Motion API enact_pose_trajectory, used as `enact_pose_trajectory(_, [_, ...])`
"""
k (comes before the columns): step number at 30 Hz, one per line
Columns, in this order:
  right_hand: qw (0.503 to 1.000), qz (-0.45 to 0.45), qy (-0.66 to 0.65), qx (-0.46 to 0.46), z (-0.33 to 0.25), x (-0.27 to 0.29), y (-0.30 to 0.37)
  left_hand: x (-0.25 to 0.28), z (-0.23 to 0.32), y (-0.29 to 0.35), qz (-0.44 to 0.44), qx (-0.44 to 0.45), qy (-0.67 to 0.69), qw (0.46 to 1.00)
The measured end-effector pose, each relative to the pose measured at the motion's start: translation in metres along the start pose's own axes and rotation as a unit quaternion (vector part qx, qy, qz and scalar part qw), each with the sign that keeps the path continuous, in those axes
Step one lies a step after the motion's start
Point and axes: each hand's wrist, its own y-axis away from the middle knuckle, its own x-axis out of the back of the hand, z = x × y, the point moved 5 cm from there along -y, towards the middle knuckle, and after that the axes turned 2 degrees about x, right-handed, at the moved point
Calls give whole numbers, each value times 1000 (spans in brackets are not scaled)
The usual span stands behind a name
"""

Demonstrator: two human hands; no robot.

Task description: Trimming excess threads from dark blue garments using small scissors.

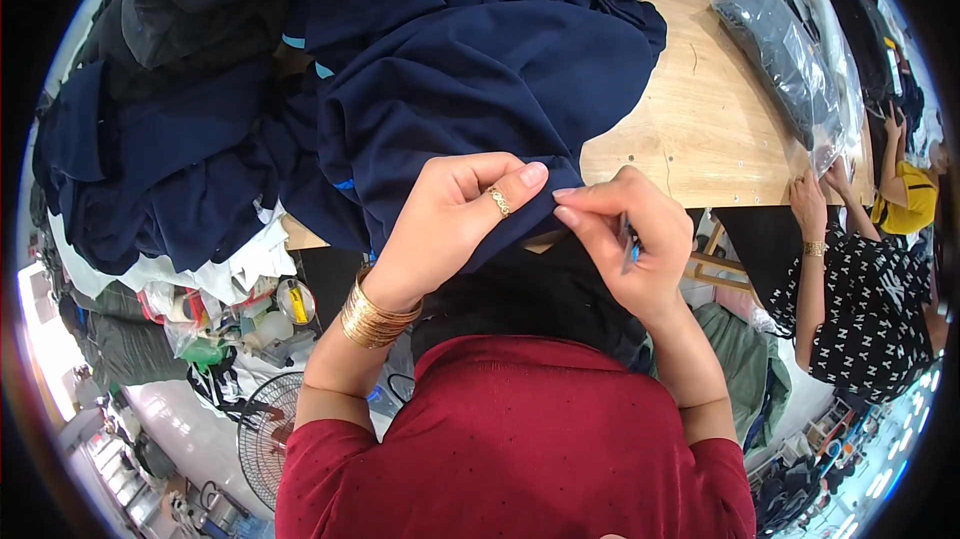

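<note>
Head view: left hand (450, 224) pinches the navy garment (480, 89) hem, thumb pressed on the fold. Right hand (625, 239) touches the same hem, fingers curled around a small blue tool (628, 247). Garment heap covers the table's left; bare wooden table (700, 129) right; bagged clothes (785, 49) beyond.

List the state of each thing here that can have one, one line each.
Left hand: pinching the garment's edge.
Right hand: shut on a small blue tool, fingertips at the same edge.
Navy garment: rumpled, draped over the table.
Small blue tool: mostly hidden in the palm.
Bagged garments: sealed in clear plastic, lying flat.
</note>
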Motion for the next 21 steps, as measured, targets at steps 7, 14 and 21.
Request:
enact_pose_trajectory(7, [933, -3, -241, -267, 17, 11, 2, -3, 3, -2, -2, 12, 52, 999])
enact_pose_trajectory(14, [984, -73, -2, -160, 14, 32, 5, -2, 2, -3, -19, 52, 85, 995])
enact_pose_trajectory(21, [979, -134, 149, -37, 3, 33, -3, -4, 3, -5, -30, 64, 56, 996])
